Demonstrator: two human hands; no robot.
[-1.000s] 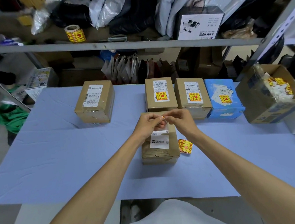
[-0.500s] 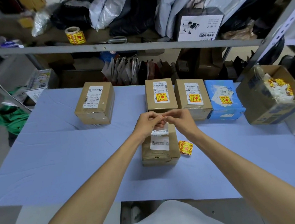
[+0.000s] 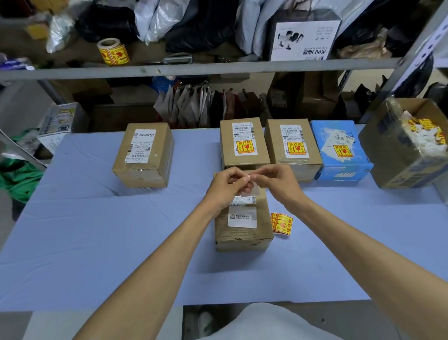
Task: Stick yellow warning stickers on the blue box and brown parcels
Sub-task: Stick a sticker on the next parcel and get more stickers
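Note:
My left hand [image 3: 228, 188] and my right hand [image 3: 279, 181] meet fingertip to fingertip just above the far end of the near brown parcel [image 3: 243, 229]. Together they pinch a small sticker that the fingers mostly hide. This parcel shows only a white label. Loose yellow stickers [image 3: 281, 223] lie on the cloth at its right. Behind stand two brown parcels [image 3: 245, 160] [image 3: 298, 160] and the blue box [image 3: 338, 162], each bearing a yellow sticker. A further brown parcel [image 3: 145, 163] at the back left shows only a white label.
An open cardboard box [image 3: 395, 160] with sticker scraps sits at the right end of the blue-covered table [image 3: 87, 236]. A roll of yellow stickers [image 3: 114, 53] stands on the metal shelf [image 3: 181, 70] behind, among bags and a white box.
Both hands stay pinched together over the near parcel; only the fingers shift slightly.

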